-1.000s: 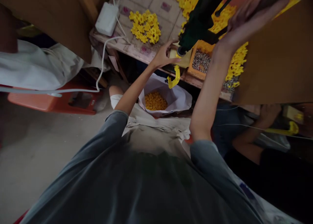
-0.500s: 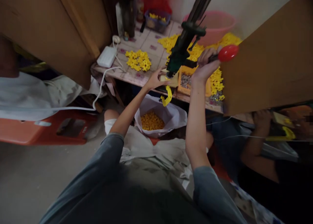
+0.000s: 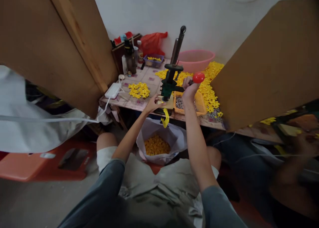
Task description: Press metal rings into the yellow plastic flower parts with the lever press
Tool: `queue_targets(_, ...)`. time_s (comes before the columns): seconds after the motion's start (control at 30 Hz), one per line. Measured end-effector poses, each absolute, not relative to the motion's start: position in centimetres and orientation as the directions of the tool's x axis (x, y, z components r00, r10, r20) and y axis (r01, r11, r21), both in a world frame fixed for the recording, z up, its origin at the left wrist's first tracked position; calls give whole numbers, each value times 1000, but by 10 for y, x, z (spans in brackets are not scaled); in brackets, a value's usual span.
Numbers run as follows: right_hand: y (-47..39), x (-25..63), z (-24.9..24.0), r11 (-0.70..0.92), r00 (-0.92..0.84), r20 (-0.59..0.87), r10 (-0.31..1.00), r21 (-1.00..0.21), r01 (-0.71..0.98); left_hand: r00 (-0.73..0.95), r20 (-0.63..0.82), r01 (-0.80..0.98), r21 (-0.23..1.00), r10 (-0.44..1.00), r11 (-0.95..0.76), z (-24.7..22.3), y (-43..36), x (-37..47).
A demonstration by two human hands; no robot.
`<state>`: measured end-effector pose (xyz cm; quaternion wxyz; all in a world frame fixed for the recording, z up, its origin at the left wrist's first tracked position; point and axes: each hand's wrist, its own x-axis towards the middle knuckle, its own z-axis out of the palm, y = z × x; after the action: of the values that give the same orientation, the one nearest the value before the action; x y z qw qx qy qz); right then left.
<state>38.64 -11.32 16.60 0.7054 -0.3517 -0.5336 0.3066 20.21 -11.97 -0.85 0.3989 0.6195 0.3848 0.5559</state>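
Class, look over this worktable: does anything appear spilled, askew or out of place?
Some small grey bits lie loose on the table, right of the orange basket that holds similar-looking ones; possibly spilled. Nothing else clearly stands out.

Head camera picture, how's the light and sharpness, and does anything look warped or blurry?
Head view: dim overall, murky and soft at lower right around the co-worker's arm; a small glint on the red knob; wide-angle stretch seems to make the left board and right board lean outward; the metallic bits in the orange tray blur together.
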Motion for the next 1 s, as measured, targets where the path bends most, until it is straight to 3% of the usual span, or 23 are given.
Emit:
queue_targets(0.27, -79, 381, 215, 444, 243, 402, 883, -882, -155, 168, 357, 62, 927, 919, -371, -3, -128, 194)
queue_targets(0.6, -88, 381, 220, 370, 270, 297, 916, -886, -279, 163, 331, 15, 941, 930, -337, -7, -127, 195)
queue_targets(1.0, -57, 385, 229, 309, 336, 224, 915, -924, -226, -63, 347, -103, 930, 936, -352, -7, -128, 201)
